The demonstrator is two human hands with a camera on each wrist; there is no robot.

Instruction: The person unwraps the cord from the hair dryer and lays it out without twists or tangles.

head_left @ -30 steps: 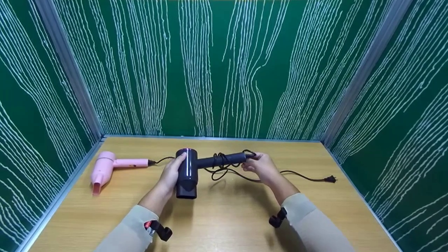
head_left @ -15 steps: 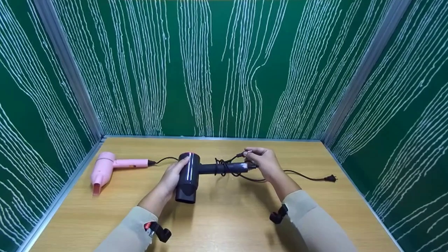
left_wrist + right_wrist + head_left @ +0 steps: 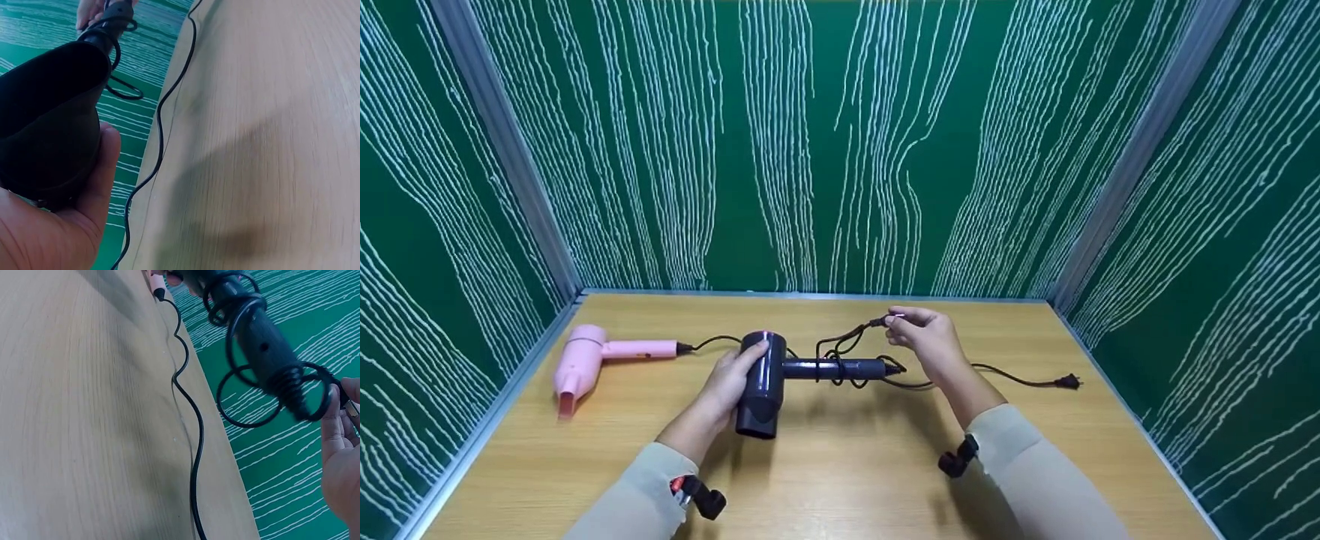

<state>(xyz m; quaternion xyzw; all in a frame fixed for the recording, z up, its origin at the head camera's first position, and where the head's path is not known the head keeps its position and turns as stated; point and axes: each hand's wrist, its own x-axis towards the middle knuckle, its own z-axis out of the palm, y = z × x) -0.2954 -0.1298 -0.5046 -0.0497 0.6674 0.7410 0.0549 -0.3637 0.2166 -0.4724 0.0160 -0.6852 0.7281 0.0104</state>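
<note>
My left hand [image 3: 726, 384] grips a dark, glossy hair dryer [image 3: 761, 386] by its barrel, holding it above the table. The nozzle points toward me, its dark opening large in the left wrist view. To the right extends the handle [image 3: 847, 369], with a black cord [image 3: 819, 360] looped loosely around it. Beyond the handle's end, my right hand [image 3: 934, 346] pinches the plug [image 3: 347, 400] of that cord between thumb and fingers. In the right wrist view, coils [image 3: 233, 312] circle the handle, and one loop hangs beside its ribbed end.
A pink hair dryer [image 3: 585, 360] lies on the wooden table [image 3: 840, 480] at the left. Its cord [image 3: 1009, 375] runs behind the dark dryer to a plug [image 3: 1067, 382] at the right. Green panels [image 3: 840, 150] with white lines enclose the table's back and sides.
My right hand has moved up and away from the handle's end, drawing the plug and a length of cord outward. The dark dryer has dropped slightly, and its handle now lies more level.
</note>
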